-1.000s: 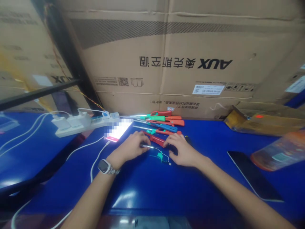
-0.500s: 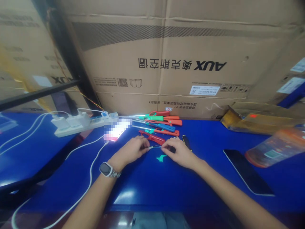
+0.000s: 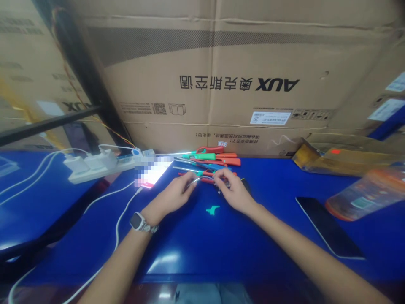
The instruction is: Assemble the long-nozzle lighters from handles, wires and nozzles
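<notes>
My left hand [image 3: 177,194], with a watch [image 3: 138,221] on its wrist, is closed in a pinch on a short silvery rod [image 3: 194,181]. From the rod a thin wire [image 3: 207,177] arcs across to my right hand [image 3: 236,192], whose fingertips are closed round its other end. Small dark bits show under the right fingers, too small to tell. Just behind both hands lie several long-necked lighters with red, orange, green [image 3: 204,156] and blue handles, partly hidden by the right hand. A small green plastic trigger-shaped piece [image 3: 212,210] lies on the blue table in front of the hands.
A lit phone [image 3: 156,173] on a white cable lies left, near a power strip [image 3: 104,166] with plugged chargers. On the right are a dark phone [image 3: 329,228], a clear jar with orange ends [image 3: 363,196] and a torn carton [image 3: 335,160]. Large cardboard boxes [image 3: 152,76] stand behind.
Both hands have moved up and away from me with the rod and wire, now in front of the lighters. The red lighter nearest me is now mostly covered. The green piece stays put.
</notes>
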`<state>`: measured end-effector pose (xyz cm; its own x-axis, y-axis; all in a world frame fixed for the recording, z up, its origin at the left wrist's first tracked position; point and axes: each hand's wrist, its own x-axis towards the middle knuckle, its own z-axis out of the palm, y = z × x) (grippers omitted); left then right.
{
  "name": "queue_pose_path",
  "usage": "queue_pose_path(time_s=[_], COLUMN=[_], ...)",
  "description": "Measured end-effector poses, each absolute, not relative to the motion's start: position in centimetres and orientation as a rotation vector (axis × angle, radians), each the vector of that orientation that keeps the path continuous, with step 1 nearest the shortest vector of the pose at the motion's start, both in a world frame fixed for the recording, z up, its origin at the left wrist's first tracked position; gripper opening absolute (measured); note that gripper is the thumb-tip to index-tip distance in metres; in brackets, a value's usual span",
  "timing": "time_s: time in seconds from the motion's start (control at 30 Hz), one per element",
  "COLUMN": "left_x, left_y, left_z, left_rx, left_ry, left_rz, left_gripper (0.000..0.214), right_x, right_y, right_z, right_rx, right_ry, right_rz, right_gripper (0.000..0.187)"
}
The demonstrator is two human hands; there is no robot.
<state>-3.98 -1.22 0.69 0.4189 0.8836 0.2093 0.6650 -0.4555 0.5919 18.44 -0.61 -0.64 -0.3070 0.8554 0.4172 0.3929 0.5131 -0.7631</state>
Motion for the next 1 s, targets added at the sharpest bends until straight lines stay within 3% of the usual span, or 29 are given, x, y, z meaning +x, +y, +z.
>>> queue_pose_path(time_s=[0.33, 0.63, 0.87, 1.0], left_x=[-0.1, -0.6, -2.0, -2.7], left_y=[0.7, -0.2, 0.1, 0.2], left_z=[2.8, 1.8, 1.6, 1.4], left_rx=[2.368, 2.432, 2.350, 2.243], left_ry=[1.873, 1.823, 1.407, 1.242], left_rz=[0.434, 0.360, 0.596, 0.692], left_gripper=[0.066, 0.033, 0.038, 0.025], right_x=[18.0, 17.6, 17.4, 17.6], right_y=[0.4, -0.6, -0.6, -0.8], right_z=[-2.3, -2.1, -3.0, -3.1], right_rx=[-0.890, -0.926, -0.981, -0.974], right_ry=[-1.638, -1.515, -1.380, -1.478], right_rz=[0.850, 0.894, 1.043, 0.918], right_gripper=[0.020, 0.022, 0.026, 0.023])
